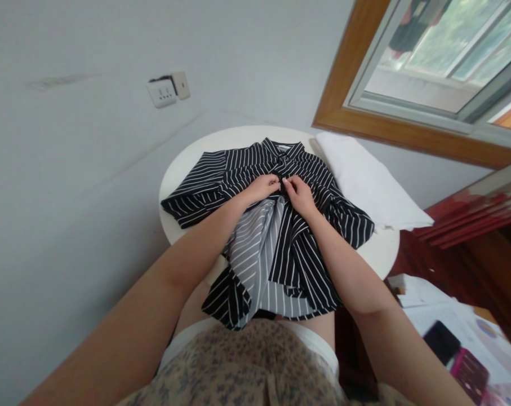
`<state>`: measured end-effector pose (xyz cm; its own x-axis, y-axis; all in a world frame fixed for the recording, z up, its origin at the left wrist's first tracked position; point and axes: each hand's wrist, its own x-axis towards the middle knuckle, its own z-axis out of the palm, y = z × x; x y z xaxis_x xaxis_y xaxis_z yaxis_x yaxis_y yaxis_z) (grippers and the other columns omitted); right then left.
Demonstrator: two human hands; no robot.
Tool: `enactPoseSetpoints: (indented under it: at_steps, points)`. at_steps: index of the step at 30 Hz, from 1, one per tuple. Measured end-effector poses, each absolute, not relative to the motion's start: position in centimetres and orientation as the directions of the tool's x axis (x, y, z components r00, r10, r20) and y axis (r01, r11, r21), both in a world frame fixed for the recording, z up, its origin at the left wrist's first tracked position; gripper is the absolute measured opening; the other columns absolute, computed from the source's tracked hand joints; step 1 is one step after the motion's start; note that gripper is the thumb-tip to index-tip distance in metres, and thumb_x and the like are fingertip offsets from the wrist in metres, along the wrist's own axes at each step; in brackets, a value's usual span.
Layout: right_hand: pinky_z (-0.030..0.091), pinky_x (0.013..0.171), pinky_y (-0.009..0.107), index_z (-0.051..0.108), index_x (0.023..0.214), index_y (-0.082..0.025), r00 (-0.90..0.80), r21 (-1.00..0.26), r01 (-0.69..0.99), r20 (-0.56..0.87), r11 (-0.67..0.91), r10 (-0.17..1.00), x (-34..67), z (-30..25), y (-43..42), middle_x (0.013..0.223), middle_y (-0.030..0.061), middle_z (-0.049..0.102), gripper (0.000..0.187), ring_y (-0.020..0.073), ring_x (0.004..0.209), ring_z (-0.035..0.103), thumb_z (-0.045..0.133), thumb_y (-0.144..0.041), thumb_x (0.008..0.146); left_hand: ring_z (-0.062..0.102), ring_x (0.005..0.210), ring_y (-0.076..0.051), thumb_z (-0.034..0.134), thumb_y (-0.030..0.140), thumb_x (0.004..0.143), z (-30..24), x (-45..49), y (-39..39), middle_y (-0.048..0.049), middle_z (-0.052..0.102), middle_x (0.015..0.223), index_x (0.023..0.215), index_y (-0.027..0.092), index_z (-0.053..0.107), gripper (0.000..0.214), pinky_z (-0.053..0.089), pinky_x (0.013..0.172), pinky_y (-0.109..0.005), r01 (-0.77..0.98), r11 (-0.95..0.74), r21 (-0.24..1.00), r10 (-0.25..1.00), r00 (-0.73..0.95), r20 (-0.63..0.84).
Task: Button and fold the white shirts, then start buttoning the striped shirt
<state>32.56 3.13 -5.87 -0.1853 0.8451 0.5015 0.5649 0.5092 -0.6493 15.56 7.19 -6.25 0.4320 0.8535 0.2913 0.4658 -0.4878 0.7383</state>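
A black shirt with white stripes (242, 169) lies front up across a round white table (179, 169), its collar away from me and its hem hanging over the near edge. Below the chest the front falls open, and the grey inner side shows. My left hand (263, 187) pinches one front edge at mid-chest. Close beside it, my right hand (298, 194) pinches the other edge, with thumb and finger together. Any button between the fingertips is too small to make out.
Folded white cloth (365, 180) lies at the table's right side. A wall socket (161, 93) is behind on the left, and a wood-framed window (407, 129) at the upper right. Papers (445, 316), a black object (441, 341) and a pink-edged device (470, 373) lie at the lower right.
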Motion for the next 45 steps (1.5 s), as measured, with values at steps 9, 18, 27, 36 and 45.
enactPoseSetpoints:
  at_steps: [9,18,27,36,45]
  points:
    - [0.037,0.071,0.029,0.046,0.073,-0.022,-0.256,-0.515,0.668,0.519,0.537,0.816,32.7,-6.2,3.6,0.071,0.0021,0.052,0.031,0.0171,0.069,0.048,0.035,-0.036,0.098,0.055,0.070,-0.012,0.050,0.026,0.083,-5.8,15.8,6.9,0.0005,0.060,0.072,0.074,0.014,0.061,0.018,0.044,0.070,-0.025,0.369,-0.460,0.808,0.832,0.498,0.246]
    - [0.037,0.065,0.026,0.044,0.067,-0.021,-0.192,-0.674,0.568,0.451,0.473,0.872,33.2,-6.5,4.3,0.064,-0.0018,0.048,0.039,0.0136,0.064,0.046,0.039,-0.049,0.094,0.055,0.070,-0.010,0.059,0.018,0.077,-5.9,15.8,6.7,0.0009,0.060,0.077,0.086,0.014,0.061,0.011,0.046,0.072,-0.025,0.346,-0.477,0.808,0.831,0.477,0.286]
    - [0.050,0.080,0.032,0.065,0.096,-0.018,-0.096,-0.824,0.417,0.379,0.383,0.920,35.1,-3.9,5.3,0.084,0.0045,0.069,0.035,0.0179,0.084,0.064,0.046,-0.047,0.091,0.058,0.074,-0.015,0.056,0.019,0.078,-1.2,14.8,4.1,-0.0033,0.066,0.083,0.098,0.017,0.064,0.022,0.043,0.074,-0.027,0.610,-0.510,0.606,0.834,0.524,0.174]
    - [0.051,0.067,0.030,0.069,0.094,-0.017,-0.358,-0.748,0.562,0.164,0.353,0.919,34.7,-0.4,-0.4,0.073,0.0032,0.069,0.017,0.0152,0.061,0.063,0.054,-0.022,0.086,0.061,0.089,-0.024,0.054,0.031,0.081,-0.6,11.5,0.7,-0.0098,0.068,0.091,0.095,0.017,0.070,0.025,0.041,0.085,-0.031,0.805,-0.518,0.288,0.853,0.513,0.099]
    - [0.046,0.072,0.031,0.062,0.072,-0.020,-0.325,-0.509,0.772,0.199,0.381,0.925,33.9,-3.9,-1.8,0.064,0.0028,0.064,0.023,0.0171,0.065,0.061,0.049,-0.025,0.091,0.059,0.080,-0.021,0.066,0.039,0.074,-2.4,12.5,-0.6,-0.0076,0.067,0.089,0.087,0.018,0.064,0.025,0.041,0.070,-0.028,0.810,-0.416,0.413,0.904,0.419,0.088]
